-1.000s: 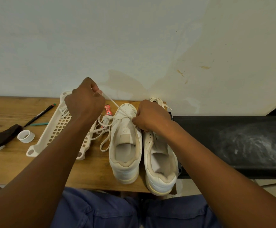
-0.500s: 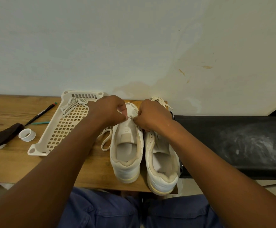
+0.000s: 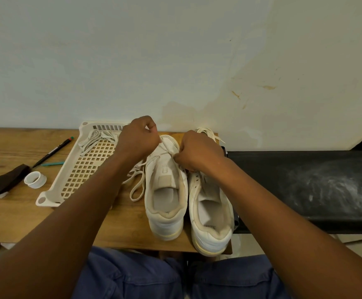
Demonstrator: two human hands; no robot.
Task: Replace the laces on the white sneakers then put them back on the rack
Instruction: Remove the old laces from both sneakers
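Note:
Two white sneakers stand side by side on the wooden table (image 3: 20,214), heels toward me: the left sneaker (image 3: 165,190) and the right sneaker (image 3: 211,210). My left hand (image 3: 139,140) and my right hand (image 3: 197,154) both pinch a white lace (image 3: 137,186) over the toe end of the left sneaker. The slack of that lace loops on the table left of the shoe. A cream plastic rack tray (image 3: 72,175) lies to the left with a bundle of laces (image 3: 98,139) in its far end. Another lace end (image 3: 210,134) pokes out behind my right hand.
A black pen (image 3: 52,151), a teal stick (image 3: 52,164), a white tape roll (image 3: 35,179) and a dark cloth (image 3: 7,180) lie at the table's left. A black bench surface (image 3: 305,182) adjoins the table on the right. A pale wall rises right behind.
My left hand came down from a raised pull at the left to the toe of the left sneaker, then lifted slightly again with the lace. The right hand stayed at the shoe.

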